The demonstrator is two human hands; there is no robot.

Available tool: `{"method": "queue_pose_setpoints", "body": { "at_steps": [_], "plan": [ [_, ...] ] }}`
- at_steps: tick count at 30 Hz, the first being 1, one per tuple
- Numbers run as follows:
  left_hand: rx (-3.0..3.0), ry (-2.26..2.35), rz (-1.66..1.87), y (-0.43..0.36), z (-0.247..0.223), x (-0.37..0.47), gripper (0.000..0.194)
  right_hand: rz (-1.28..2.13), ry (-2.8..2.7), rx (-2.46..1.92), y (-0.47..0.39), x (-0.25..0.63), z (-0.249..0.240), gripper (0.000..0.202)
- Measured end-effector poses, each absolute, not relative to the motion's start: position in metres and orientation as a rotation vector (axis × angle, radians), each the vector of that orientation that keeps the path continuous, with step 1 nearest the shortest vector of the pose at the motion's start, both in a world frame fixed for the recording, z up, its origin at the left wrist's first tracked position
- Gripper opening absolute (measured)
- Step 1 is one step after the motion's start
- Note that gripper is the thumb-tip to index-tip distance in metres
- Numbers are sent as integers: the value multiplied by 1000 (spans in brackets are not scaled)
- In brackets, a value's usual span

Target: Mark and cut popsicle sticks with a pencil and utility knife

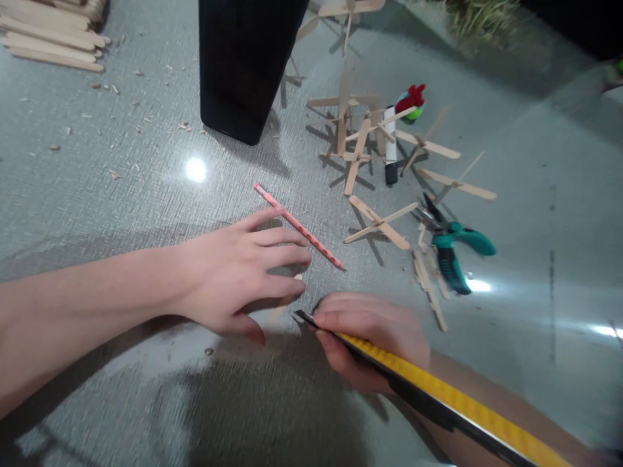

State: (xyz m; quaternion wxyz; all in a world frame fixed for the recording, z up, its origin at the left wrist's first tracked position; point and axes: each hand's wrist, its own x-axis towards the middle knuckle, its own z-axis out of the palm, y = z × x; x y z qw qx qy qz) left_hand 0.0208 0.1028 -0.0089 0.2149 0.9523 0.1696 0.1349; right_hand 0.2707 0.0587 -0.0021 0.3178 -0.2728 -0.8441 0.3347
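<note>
Knife [428,389] in right hand [377,324], left hand [238,267] over stick [280,309]

We seem to be at a craft work spot; we cannot tell whether it is a home or a workshop. Craft sticks [56,39], wood shavings [114,174], a pencil [302,228] and green-handled pliers [450,243] lie about the grey textured surface [121,383].

My left hand [238,272] is showing slim, tapering fingers [287,255] and a bare forearm [97,292]; my right hand [374,331] is looking bare too, though blur is probably softening its outline.
</note>
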Motion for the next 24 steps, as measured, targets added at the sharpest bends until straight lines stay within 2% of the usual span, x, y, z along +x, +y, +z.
{"method": "queue_pose_setpoints", "body": {
  "at_steps": [3,9,19,24],
  "plan": [
    [2633,575,410,100,-10,24,79,932,-2242,-707,60,266,-6,34],
    [2670,691,290,92,-13,28,73,958,-2267,-684,63,266,-9,29],
    [2658,706,324,90,-16,30,76,984,-2265,-672,64,266,-11,35],
    [2652,697,324,90,-15,30,79,924,-2287,-677,64,265,-9,32]
  ]
}}
